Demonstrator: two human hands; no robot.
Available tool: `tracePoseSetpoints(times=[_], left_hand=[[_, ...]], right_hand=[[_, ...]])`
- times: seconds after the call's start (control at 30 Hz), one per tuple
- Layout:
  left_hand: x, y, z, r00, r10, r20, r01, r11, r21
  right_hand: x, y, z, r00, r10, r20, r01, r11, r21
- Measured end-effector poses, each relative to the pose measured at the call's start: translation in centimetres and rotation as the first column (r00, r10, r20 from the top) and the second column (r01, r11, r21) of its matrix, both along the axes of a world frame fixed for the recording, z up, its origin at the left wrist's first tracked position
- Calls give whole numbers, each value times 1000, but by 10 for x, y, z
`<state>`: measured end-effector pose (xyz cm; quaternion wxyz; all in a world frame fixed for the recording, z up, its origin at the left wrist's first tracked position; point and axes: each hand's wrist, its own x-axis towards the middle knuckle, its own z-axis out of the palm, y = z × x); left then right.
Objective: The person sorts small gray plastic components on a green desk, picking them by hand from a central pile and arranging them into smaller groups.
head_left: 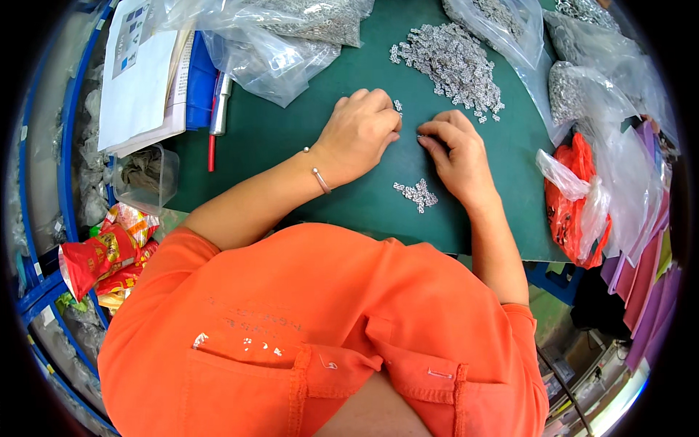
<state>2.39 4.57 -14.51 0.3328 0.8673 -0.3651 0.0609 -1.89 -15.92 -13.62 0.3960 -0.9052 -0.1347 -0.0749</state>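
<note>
Over the green table, my left hand is closed, its fingers curled downward; whatever they hold is hidden. Just beyond its fingertips lies a small silver metal piece. To its right, my right hand pinches thumb against forefinger, and a tiny bit of a silver metal piece shows at the tips. Between my forearms, closer to my body, sits a little heap of small curled metal pieces. A much larger pile of similar pieces spreads out past my right hand.
Clear plastic bags of metal parts line the far edge, with more bags at right. A red plastic bag lies near the right edge. Papers, a red pen and a plastic tub are at left, beside blue shelving.
</note>
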Motion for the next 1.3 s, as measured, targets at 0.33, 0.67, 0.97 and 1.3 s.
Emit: tracePoseSetpoints(times=[0.33, 0.67, 0.97, 1.3], left_hand=[[2, 33, 7, 839, 170, -517, -360, 886, -293], [3, 52, 4, 328, -483, -811, -627, 531, -570], [-8, 28, 16, -71, -559, -826, -616, 676, -404], [-7, 35, 9, 623, 42, -781, -447, 838, -312]], right_hand=[[-10, -7, 30, 911, 306, -277, -308, 951, 37], [33, 27, -1, 983, 131, 128, -117, 987, -110], [6, 38, 24, 966, 179, 189, -215, 957, 193], [43, 28, -9, 984, 76, 161, -59, 993, -105]])
